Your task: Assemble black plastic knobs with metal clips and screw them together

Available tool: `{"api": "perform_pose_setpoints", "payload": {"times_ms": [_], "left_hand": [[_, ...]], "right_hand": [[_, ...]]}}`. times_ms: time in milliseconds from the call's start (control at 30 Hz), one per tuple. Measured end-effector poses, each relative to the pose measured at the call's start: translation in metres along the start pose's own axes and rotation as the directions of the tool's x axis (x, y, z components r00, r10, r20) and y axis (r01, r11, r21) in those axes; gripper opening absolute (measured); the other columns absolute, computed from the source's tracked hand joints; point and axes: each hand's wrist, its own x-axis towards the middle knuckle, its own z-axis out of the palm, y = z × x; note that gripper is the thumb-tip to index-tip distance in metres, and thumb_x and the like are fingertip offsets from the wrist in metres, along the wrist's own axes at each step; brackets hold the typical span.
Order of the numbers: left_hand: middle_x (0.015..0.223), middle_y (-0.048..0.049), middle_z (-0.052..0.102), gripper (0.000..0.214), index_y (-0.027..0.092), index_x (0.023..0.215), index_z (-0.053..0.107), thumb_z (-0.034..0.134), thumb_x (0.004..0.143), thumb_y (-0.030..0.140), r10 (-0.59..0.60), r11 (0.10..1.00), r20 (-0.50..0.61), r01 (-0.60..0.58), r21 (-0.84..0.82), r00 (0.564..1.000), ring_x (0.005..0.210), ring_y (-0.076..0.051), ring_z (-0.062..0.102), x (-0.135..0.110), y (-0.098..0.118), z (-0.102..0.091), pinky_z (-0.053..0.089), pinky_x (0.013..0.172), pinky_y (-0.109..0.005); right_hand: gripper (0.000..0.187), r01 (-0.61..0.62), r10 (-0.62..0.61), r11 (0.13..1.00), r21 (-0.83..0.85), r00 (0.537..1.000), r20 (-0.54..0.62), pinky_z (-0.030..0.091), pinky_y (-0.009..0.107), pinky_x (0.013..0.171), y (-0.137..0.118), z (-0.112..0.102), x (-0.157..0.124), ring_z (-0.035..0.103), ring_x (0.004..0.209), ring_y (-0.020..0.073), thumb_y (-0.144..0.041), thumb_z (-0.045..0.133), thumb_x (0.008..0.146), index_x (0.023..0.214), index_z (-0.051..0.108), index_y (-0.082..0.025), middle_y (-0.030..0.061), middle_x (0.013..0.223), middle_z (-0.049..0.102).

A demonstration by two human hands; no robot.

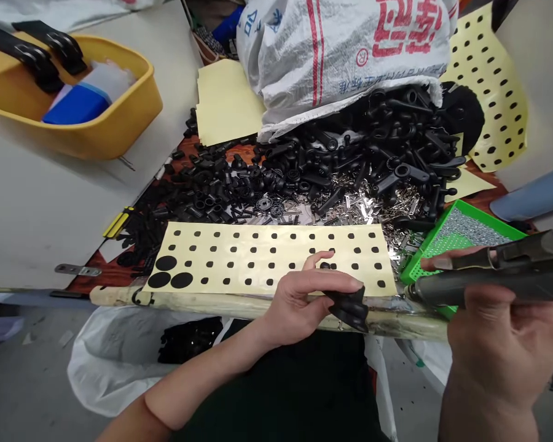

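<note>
Currently in the left hand (295, 301): pinching a black plastic part (350, 310) between thumb and index finger, probably gripped at one end to leave the other bare on the right.
Black plastic part: held above the taped bar (239, 310) at the counter's front edge, in front of the sheet's right half; too dark for finer detail.
Right hand (502, 344): wrapped around a dark tool (525, 273), one digit stretched along the top, likely for steering or for pressing a lever; cannot tell how hard.
Dark tool: held nearly level, nose turned left towards the part, near but apart; sideways hold apparently suited to meeting the part in mid-air.
Sticker sheet (246, 242): spread flat along the front, with rows of small black dots (255, 236) and three large black discs (181, 280) at the left end; presumably within easy reach.
Green basket (415, 264): standing beyond the tool's nose, filled with small metal pieces, likely placed rightward to suit the tool side.
Black heap (304, 166): piled behind the sheet, beside loose metal clips (396, 209).
White sack (350, 49): lying behind, mouth facing forward, perhaps for drawing pieces out.
Yellow bin (115, 135): set well apart at upper left, holding a blue item (78, 104).
</note>
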Motion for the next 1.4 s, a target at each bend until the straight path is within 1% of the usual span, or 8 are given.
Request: {"api": "perform_pose_setpoints", "payload": {"times_ms": [167, 267, 400, 600, 933, 1067, 1167, 1400], "left_hand": [[0.097, -0.0040, 0.078, 0.026, 0.023, 0.098, 0.070, 0.052, 0.085, 0.010, 0.076, 0.988, -0.035, -0.071, 0.139, 0.996, 0.084, -0.020, 0.074, 0.003, 0.000, 0.003, 0.032, 0.112, -0.052], [0.096, -0.0035, 0.078, 0.030, 0.023, 0.101, 0.069, 0.050, 0.085, 0.006, 0.131, 0.968, -0.050, -0.117, 0.220, 0.990, 0.078, -0.017, 0.074, 0.005, 0.001, 0.004, 0.034, 0.111, -0.051], [0.097, -0.0027, 0.078, 0.030, 0.023, 0.102, 0.068, 0.048, 0.088, 0.006, 0.125, 0.947, -0.016, -0.115, 0.299, 0.992, 0.077, -0.016, 0.074, 0.005, 0.000, 0.004, 0.036, 0.110, -0.048], [0.094, -0.0011, 0.078, 0.035, 0.022, 0.107, 0.065, 0.043, 0.088, 0.001, 0.194, 0.917, 0.007, -0.184, 0.354, 0.981, 0.076, -0.012, 0.073, 0.001, -0.001, 0.003, 0.039, 0.106, -0.042], [0.104, -0.0004, 0.077, 0.048, 0.025, 0.123, 0.057, 0.046, 0.086, -0.002, 0.262, 0.860, 0.042, -0.253, 0.443, 0.964, 0.086, -0.012, 0.072, -0.008, -0.004, -0.004, 0.038, 0.106, -0.039], [0.104, -0.0027, 0.076, 0.044, 0.023, 0.123, 0.059, 0.045, 0.087, 0.002, 0.106, 0.925, 0.050, -0.117, 0.361, 0.993, 0.083, -0.014, 0.070, -0.009, -0.001, -0.009, 0.042, 0.101, -0.040], [0.107, -0.0058, 0.073, 0.043, 0.022, 0.126, 0.057, 0.053, 0.086, 0.009, -0.245, 0.969, 0.072, 0.242, 0.050, 0.967, 0.085, -0.016, 0.070, -0.009, 0.009, -0.015, 0.052, 0.085, -0.033], [0.090, -0.0023, 0.067, 0.050, 0.019, 0.127, 0.052, 0.063, 0.079, 0.010, -0.590, 0.661, 0.135, 0.573, -0.484, 0.796, 0.061, -0.012, 0.069, -0.018, 0.028, -0.032, 0.052, 0.073, -0.028]], "right_hand": [[0.038, 0.018, -0.033, 0.835, -0.550, 0.999, -0.017, 0.047, 0.041, 0.071, -0.008, -0.020, -0.006, 0.065, 0.085, 0.0306, -0.053, 0.066, 0.080, 0.103, 0.070, -0.023, 0.0099, 0.090, 0.069], [0.035, 0.187, -0.014, 0.627, -0.756, 0.973, 0.228, 0.034, 0.031, 0.042, -0.015, -0.033, -0.008, 0.058, 0.050, 0.0220, -0.059, 0.064, 0.078, 0.081, 0.071, -0.025, 0.0044, 0.058, 0.063], [0.023, 0.317, 0.033, 0.786, -0.531, 0.836, 0.547, 0.039, 0.025, 0.034, -0.020, -0.033, -0.014, 0.064, 0.049, 0.0170, -0.050, 0.064, 0.083, 0.086, 0.069, -0.027, -0.0002, 0.066, 0.071], [0.021, 0.292, -0.093, 0.902, -0.319, 0.851, 0.517, 0.057, 0.029, 0.078, -0.016, 0.001, -0.026, 0.069, 0.095, 0.0192, -0.028, 0.067, 0.084, 0.105, 0.065, -0.024, 0.0046, 0.100, 0.070], [0.025, 0.323, -0.183, 0.925, -0.199, 0.839, 0.512, 0.056, 0.038, 0.077, 0.001, 0.012, -0.029, 0.068, 0.092, 0.0231, -0.012, 0.064, 0.081, 0.103, 0.067, -0.024, 0.0071, 0.096, 0.071], [0.025, 0.206, -0.106, 0.968, -0.145, 0.854, 0.509, 0.055, 0.037, 0.076, 0.004, 0.016, -0.029, 0.067, 0.092, 0.0234, -0.013, 0.066, 0.080, 0.102, 0.068, -0.024, 0.0077, 0.097, 0.070], [0.015, 0.047, 0.000, 0.995, -0.084, 0.870, 0.494, 0.055, 0.033, 0.072, 0.002, 0.026, -0.024, 0.067, 0.087, 0.0207, -0.019, 0.065, 0.082, 0.096, 0.069, -0.024, 0.0059, 0.091, 0.070], [0.025, -0.260, 0.236, 0.964, -0.058, 0.733, 0.638, 0.050, 0.021, 0.058, 0.003, 0.070, -0.014, 0.063, 0.064, 0.0130, -0.040, 0.058, 0.088, 0.079, 0.070, -0.020, 0.0014, 0.068, 0.068]]}}
